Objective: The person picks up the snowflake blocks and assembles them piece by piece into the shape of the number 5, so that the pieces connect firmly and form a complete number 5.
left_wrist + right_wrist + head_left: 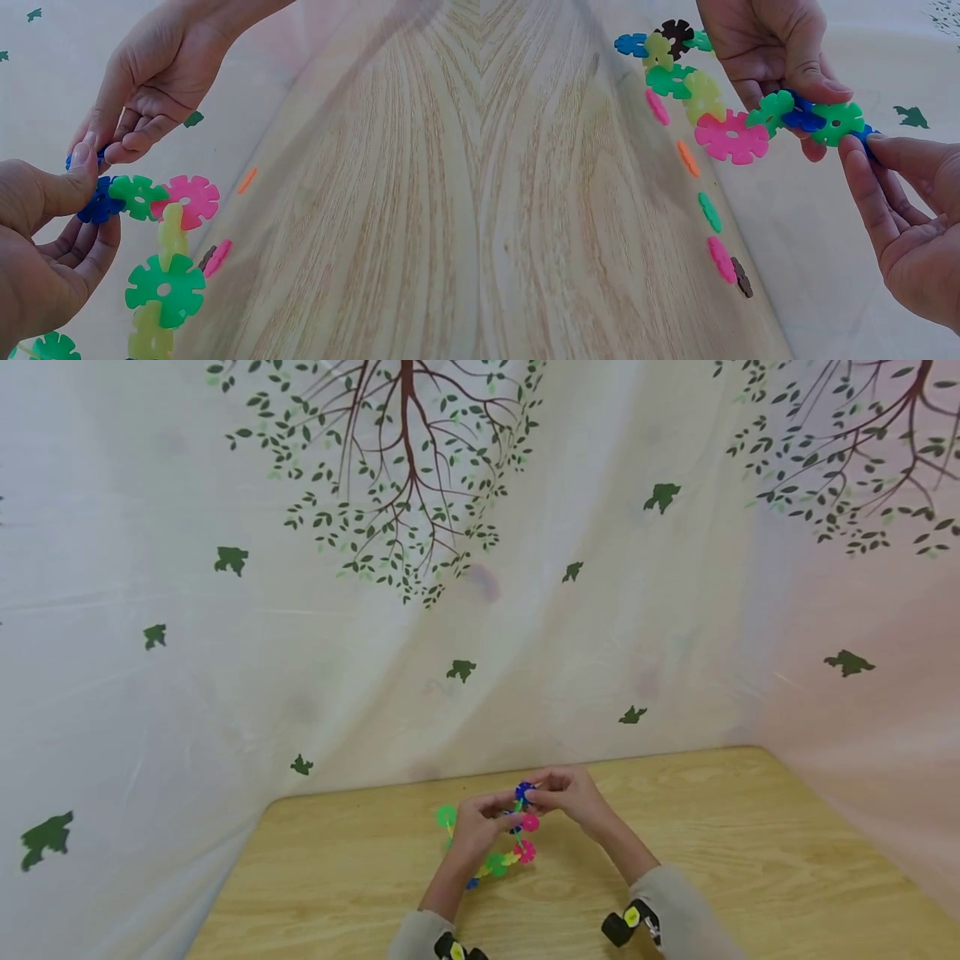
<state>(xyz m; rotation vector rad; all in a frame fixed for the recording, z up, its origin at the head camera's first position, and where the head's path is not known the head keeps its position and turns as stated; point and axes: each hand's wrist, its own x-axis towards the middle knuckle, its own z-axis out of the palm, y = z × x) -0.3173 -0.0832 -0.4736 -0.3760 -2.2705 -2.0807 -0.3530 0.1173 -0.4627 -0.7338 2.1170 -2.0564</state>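
A chain of notched plastic snowflake discs hangs from both hands over the wooden table. My left hand [474, 831] pinches a blue disc [804, 115] within it between thumb and fingers. At the chain's end my right hand [573, 797] pinches another blue disc [865, 141], partly hidden by its fingertips. A green disc [837, 124] spans the space between these two blue ones. Beyond the left hand's grip follow a smaller-looking green disc [139, 199], a pink disc [731, 137], pale yellow and green discs, then a dark brown disc [676, 37] and a blue one [631, 45].
On the wooden table [337, 877] lie loose discs near the far edge: orange [688, 159], green [710, 212], pink [721, 260] and brown [742, 277]. A pale curtain [360, 693] printed with trees and leaves hangs behind the table.
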